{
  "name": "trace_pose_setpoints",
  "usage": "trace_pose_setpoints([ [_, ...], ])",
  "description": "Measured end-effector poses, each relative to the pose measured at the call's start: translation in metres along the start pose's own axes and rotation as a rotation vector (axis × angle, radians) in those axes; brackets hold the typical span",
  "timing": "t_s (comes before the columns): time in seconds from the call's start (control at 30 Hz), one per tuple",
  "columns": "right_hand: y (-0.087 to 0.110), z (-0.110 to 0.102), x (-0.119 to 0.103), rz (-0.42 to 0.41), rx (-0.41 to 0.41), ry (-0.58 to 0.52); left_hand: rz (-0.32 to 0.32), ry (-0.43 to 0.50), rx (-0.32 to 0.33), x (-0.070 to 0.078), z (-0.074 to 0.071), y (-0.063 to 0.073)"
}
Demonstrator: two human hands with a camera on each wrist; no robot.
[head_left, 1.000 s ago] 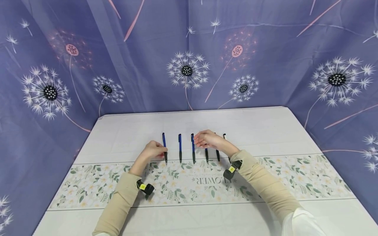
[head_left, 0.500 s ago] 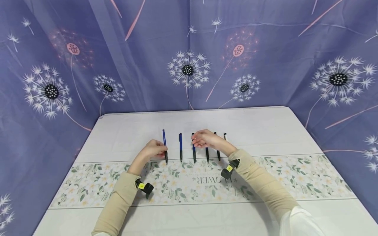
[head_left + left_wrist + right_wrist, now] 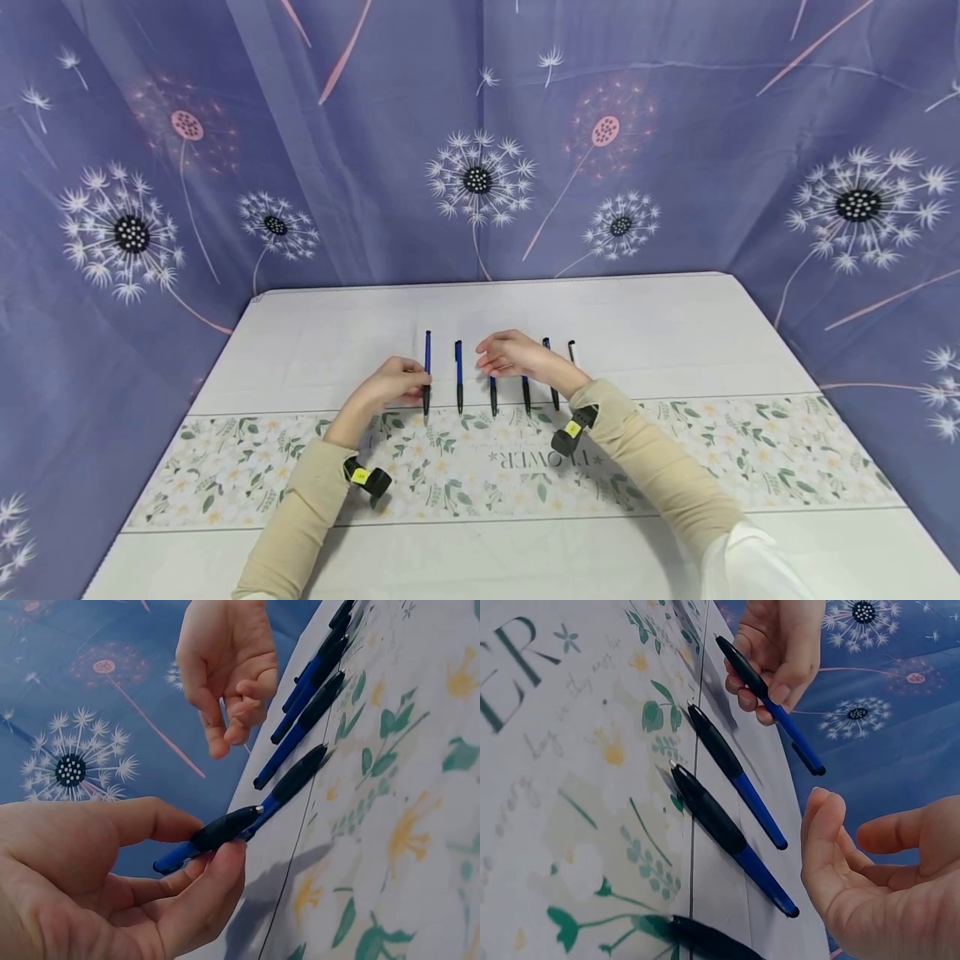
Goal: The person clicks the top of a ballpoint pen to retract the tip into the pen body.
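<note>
Purple-blue fabric curtain [image 3: 367,183] on left, back and right, printed with white dandelion heads with black centres [image 3: 477,180] and pink seed heads [image 3: 606,131]. White-covered desk [image 3: 330,325] inside it. Cream floral band [image 3: 240,467] with green leaves runs across, dark thin line [image 3: 300,529] along each edge. Grey-green capital lettering [image 3: 525,460], upside down in head view; small script [image 3: 570,712] beside it probably too blurred to read.

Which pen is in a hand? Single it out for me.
The leftmost pen in the head view, blue with a black grip: the left hand pinches it, while the other pens lie on the table.
</note>
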State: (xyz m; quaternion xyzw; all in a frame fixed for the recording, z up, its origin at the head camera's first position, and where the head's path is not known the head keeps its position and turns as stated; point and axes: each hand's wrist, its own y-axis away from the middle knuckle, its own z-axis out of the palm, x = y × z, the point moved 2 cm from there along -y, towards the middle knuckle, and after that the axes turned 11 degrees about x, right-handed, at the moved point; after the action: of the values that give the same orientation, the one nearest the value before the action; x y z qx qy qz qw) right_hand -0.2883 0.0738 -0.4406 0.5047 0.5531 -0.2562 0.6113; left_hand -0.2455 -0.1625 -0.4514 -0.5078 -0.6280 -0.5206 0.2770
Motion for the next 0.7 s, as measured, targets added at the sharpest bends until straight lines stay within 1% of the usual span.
trace_pose_setpoints([
  [0.2,-0.002,0.005,-0.002,0.009,0.01,-0.005,0.003,0.012,-0.014,0.004,0.004,0.002],
  [0.43,-0.001,0.009,-0.004,0.012,0.021,-0.016,0.072,-0.02,-0.035,0.008,0.009,0.005],
  [0.7,0.0,0.012,-0.006,0.016,0.016,-0.034,0.057,-0.014,-0.047,0.01,0.016,0.003],
])
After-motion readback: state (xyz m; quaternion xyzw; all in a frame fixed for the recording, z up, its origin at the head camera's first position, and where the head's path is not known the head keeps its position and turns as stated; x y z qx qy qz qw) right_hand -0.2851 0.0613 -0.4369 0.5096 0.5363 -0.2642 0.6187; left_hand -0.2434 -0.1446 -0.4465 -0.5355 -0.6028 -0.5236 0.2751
